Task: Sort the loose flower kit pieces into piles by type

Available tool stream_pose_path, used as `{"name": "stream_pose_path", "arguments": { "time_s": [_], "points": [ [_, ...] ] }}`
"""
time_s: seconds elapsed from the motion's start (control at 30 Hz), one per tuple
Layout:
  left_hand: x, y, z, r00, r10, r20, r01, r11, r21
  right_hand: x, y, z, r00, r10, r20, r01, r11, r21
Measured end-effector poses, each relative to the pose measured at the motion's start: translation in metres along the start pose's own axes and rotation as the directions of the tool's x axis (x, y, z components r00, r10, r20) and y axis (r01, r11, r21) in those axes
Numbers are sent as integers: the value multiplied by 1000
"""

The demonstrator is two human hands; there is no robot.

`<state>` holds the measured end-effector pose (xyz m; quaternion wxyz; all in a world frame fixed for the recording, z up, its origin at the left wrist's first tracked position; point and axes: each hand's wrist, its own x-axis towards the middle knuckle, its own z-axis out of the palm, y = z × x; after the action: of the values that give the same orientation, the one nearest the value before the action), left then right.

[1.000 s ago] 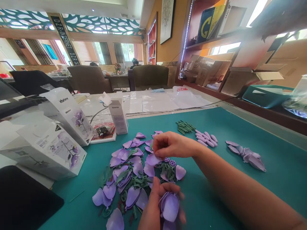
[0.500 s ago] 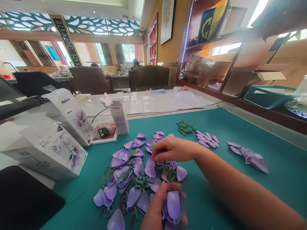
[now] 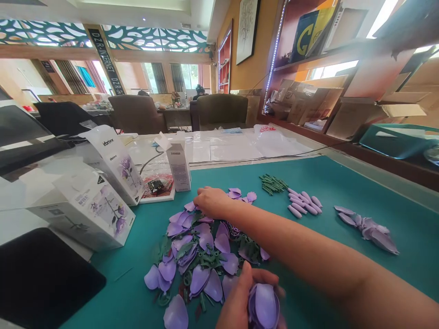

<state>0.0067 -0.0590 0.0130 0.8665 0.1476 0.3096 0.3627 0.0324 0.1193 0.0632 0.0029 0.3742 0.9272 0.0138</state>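
A stack of nested purple plastic petals [image 3: 265,305] rests in my left hand [image 3: 236,299], its fingers wrapped round them at the bottom of the view. My right hand [image 3: 213,202] reaches across to the far edge of the loose pile. Its fingers are curled together beside a purple petal [image 3: 189,206]; whatever they pinch is hidden. Between my hands spreads the pile of purple petals [image 3: 206,238], mixed with green plastic leaves and connectors [image 3: 209,259]. My right forearm covers part of the pile.
On the green mat [image 3: 329,183] lie green stems [image 3: 273,183], lilac pods [image 3: 304,203] and a separate cluster of petals [image 3: 372,230]. White printed boxes [image 3: 115,169] and a black tablet-like slab [image 3: 48,278] stand at left, near a white tray [image 3: 161,197] with electronics.
My right hand has moved left and away from me, from the pile's middle to its far edge. My left hand keeps the petal stack. The view has shifted slightly.
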Motion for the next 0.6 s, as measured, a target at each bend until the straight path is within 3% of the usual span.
{"name": "stream_pose_path", "arguments": {
  "time_s": [0.3, 0.6],
  "points": [
    [-2, -1, 2, 1000, -20, -5, 20, 999, 34, 20, -8, 8, 997, 29, 74, -21, 994, -111],
    [-2, -3, 3, 1000, -6, 5, 6, 1000, 11, 5, -14, 10, 997, -59, -38, 53, 986, -156]
  ]
}}
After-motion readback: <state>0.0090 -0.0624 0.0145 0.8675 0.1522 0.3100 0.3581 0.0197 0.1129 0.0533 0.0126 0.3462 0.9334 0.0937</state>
